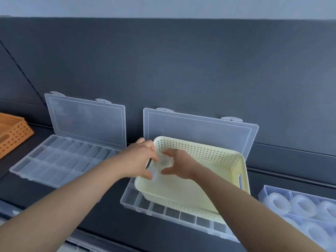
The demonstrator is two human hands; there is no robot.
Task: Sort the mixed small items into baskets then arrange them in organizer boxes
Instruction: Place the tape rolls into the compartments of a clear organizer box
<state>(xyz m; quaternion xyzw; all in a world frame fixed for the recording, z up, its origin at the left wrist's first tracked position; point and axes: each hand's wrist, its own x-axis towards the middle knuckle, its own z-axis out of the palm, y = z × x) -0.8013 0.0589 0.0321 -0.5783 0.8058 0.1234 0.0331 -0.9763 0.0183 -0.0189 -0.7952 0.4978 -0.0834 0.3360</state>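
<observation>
Head view. Both forearms reach forward, and the two grips meet at the left end of a pale yellow perforated basket (234, 163).

The left grip (138, 159) lies over the basket's left end wall with its fingers curled. A blurred translucent piece (154, 174) sits at its thumb tip. I cannot tell whether the piece is held.

The right grip (179, 164) is just beside the left grip, inside the basket. Its fingers and thumb are spread in a curved claw around a second translucent round piece (163, 161). Blur hides any contact, so I cannot tell whether it has hold.

The basket rests directly below both grips on a clear organizer box (181, 216). That box's lid stands up beyond the grips, and its front row of compartments shows nearer than the basket.

A second clear organizer box (63, 157) lies left of the left grip, lid raised. An orange perforated basket (12, 133) is farther left, well apart.

A clear box (263, 192) of translucent tape rolls (280, 203) lies right of the right grip, well apart.

All stand on a dark bench (109, 204).
</observation>
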